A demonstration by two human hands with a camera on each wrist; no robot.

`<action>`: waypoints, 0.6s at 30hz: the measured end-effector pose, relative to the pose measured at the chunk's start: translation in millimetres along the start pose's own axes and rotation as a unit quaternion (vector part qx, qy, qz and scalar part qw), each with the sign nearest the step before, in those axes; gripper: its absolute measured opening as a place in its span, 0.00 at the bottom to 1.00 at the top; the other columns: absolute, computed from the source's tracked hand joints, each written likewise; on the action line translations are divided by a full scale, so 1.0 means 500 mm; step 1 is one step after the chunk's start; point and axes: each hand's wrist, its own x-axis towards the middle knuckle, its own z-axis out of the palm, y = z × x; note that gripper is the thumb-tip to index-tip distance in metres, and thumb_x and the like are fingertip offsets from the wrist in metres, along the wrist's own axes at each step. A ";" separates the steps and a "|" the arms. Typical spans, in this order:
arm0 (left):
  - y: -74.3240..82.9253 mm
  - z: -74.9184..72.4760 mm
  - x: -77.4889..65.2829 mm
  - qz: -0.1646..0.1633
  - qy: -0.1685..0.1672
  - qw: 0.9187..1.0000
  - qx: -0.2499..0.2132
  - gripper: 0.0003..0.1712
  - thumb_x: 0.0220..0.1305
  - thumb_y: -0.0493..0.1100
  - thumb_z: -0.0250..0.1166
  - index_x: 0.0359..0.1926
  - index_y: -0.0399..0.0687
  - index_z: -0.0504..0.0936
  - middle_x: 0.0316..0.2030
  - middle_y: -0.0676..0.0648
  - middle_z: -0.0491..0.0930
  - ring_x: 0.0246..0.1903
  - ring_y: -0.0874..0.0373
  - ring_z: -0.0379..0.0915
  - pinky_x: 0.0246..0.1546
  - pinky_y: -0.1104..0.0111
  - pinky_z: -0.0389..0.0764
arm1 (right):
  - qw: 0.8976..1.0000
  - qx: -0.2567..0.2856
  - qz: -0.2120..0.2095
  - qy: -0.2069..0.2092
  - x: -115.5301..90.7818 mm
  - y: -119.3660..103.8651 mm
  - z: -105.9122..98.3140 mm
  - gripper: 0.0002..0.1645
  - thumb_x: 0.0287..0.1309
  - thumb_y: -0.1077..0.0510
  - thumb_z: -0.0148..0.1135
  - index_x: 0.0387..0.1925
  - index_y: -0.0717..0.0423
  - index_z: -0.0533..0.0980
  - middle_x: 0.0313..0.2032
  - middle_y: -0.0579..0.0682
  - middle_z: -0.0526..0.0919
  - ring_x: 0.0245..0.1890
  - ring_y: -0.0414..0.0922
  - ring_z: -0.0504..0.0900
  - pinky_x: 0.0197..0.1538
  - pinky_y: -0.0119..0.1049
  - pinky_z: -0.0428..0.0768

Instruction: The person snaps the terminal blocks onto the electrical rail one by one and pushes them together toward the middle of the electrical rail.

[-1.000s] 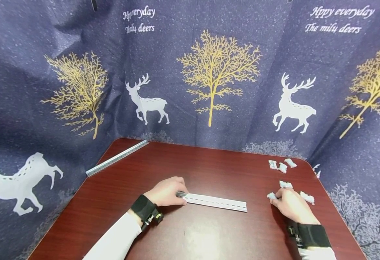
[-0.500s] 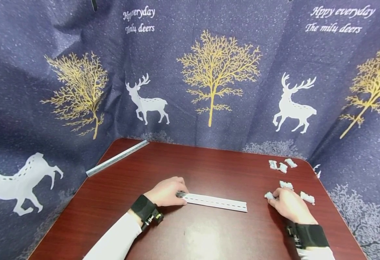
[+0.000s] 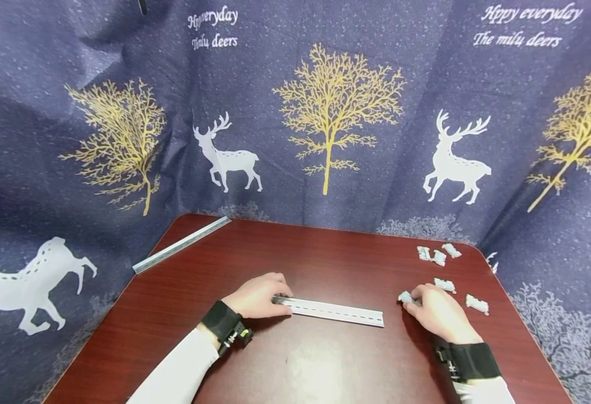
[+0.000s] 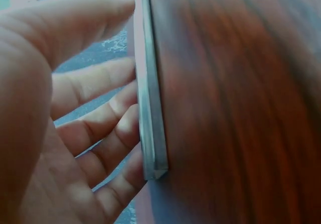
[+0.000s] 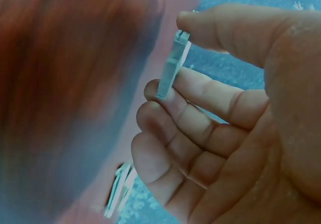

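A slotted metal DIN rail lies flat on the table in front of me. My left hand holds its left end, thumb along the near edge and fingers toward the far side. In the left wrist view the fingertips touch the side of the rail. To the right of the rail, my right hand pinches a small pale grey terminal block between thumb and fingers. The right wrist view shows this block edge-on, held upright at the fingertips, with the table blurred beyond it.
Behind and right of my right hand lie several loose terminal blocks, including a near one, another one and a far group. A second slotted rail lies along the table's left edge. A printed curtain hangs behind the table.
My right hand has moved left with the terminal block, away from the loose ones and closer to the rail's right end. The left hand and the rail stay in place.
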 end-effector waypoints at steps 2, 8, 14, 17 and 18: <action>-0.002 -0.001 -0.001 -0.006 0.000 1.000 -0.006 0.19 0.66 0.59 0.80 0.52 0.58 0.94 0.40 0.58 0.81 0.39 0.61 0.77 0.40 0.69 0.79 | 1.000 0.000 -0.005 0.004 0.004 -0.012 0.001 0.11 0.63 0.54 0.77 0.40 0.56 0.86 0.36 0.49 0.83 0.33 0.45 0.77 0.39 0.50 0.78; -0.009 -0.006 0.002 -0.020 0.001 0.999 -0.028 0.22 0.70 0.61 0.77 0.56 0.54 0.93 0.42 0.58 0.83 0.41 0.61 0.78 0.44 0.67 0.81 | 0.999 0.016 -0.029 0.020 0.019 -0.060 0.003 0.11 0.64 0.53 0.78 0.42 0.55 0.87 0.36 0.47 0.83 0.33 0.44 0.76 0.38 0.48 0.78; -0.016 -0.003 0.012 -0.014 0.050 0.997 -0.065 0.21 0.75 0.56 0.75 0.57 0.47 0.92 0.43 0.53 0.84 0.43 0.58 0.80 0.47 0.64 0.83 | 0.997 0.029 -0.058 0.043 0.038 -0.117 0.005 0.11 0.63 0.53 0.80 0.42 0.54 0.87 0.35 0.46 0.83 0.32 0.42 0.76 0.38 0.46 0.78; -0.009 -0.007 0.016 -0.031 0.064 0.993 -0.099 0.23 0.76 0.56 0.73 0.60 0.45 0.91 0.44 0.53 0.84 0.43 0.59 0.80 0.48 0.63 0.83 | 0.995 0.027 -0.073 0.060 0.051 -0.143 0.009 0.12 0.61 0.54 0.81 0.40 0.55 0.87 0.34 0.47 0.83 0.32 0.42 0.76 0.38 0.46 0.79; -0.007 -0.009 0.018 -0.040 0.068 0.991 -0.108 0.24 0.76 0.57 0.73 0.60 0.45 0.91 0.44 0.54 0.84 0.43 0.60 0.80 0.48 0.63 0.83 | 0.995 0.029 -0.076 0.062 0.054 -0.152 0.010 0.12 0.61 0.54 0.82 0.40 0.55 0.87 0.34 0.47 0.82 0.32 0.43 0.77 0.39 0.46 0.79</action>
